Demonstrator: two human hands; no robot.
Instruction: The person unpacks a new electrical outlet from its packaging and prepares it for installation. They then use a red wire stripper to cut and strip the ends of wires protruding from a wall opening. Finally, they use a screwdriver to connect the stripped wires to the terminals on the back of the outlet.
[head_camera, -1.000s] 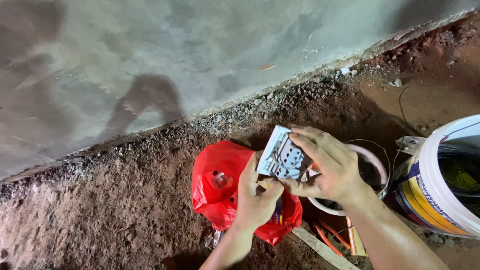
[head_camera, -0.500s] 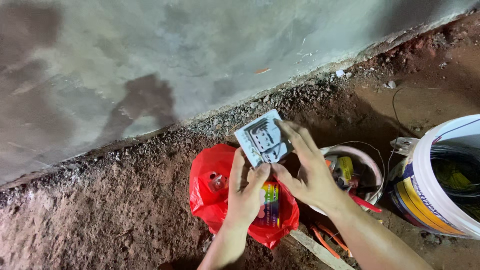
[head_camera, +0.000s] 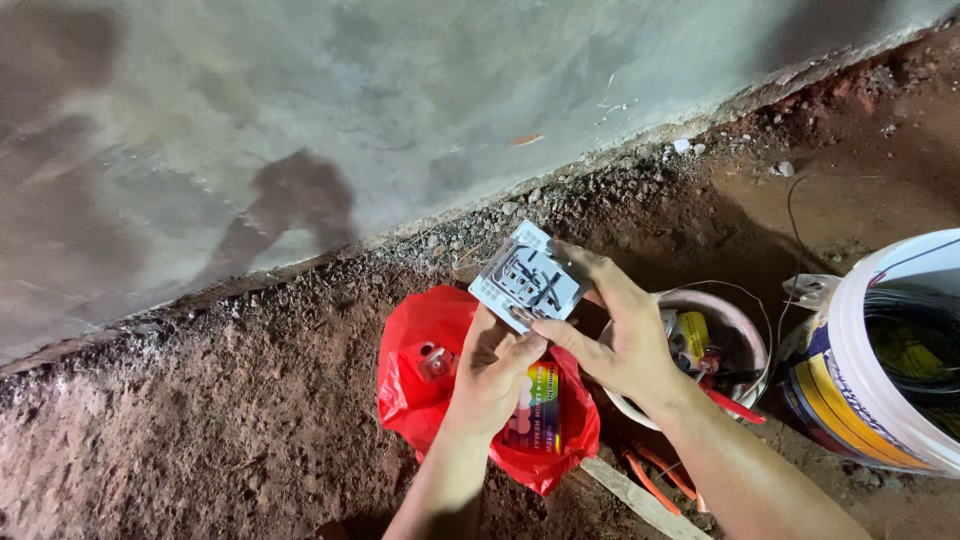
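Both hands, L (head_camera: 492, 372) & R (head_camera: 622, 340), clamped on white switch plate (head_camera: 528, 280), frame center, above red bag (head_camera: 425, 375).

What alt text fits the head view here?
Both hands, left hand and right hand, hold a grey-white switch plate above a red plastic bag on reddish dirt, beside a small tool bowl and a white bucket.

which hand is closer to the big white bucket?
Right. The right hand is between the switch plate and the white bucket; the left hand is farther away, over the red bag.
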